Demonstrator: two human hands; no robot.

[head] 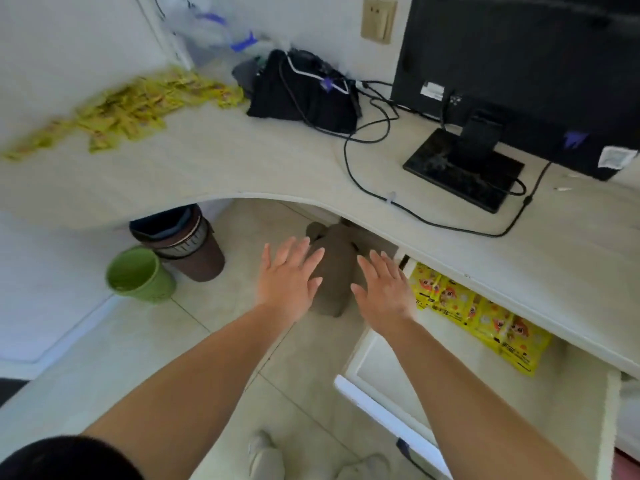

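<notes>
Framing a brown plush toy (337, 261) with left hand (287, 277) and right hand (384, 289), fingers spread and released.
Lying lengthwise, pointing away under the bench (242, 161), beside an open drawer (367, 400) of yellow packets (485, 317).

Monitor (519, 64) and black bag (304, 95) on desk (242, 161)

Bare floor (166, 341) lies open between the green bin (138, 275), the brown bin (194, 251) and the pulled-out drawer (375, 374). Ahead, the desk (242, 168) edge overhangs, and a brown soft bundle (337, 271) lies under it.
</notes>
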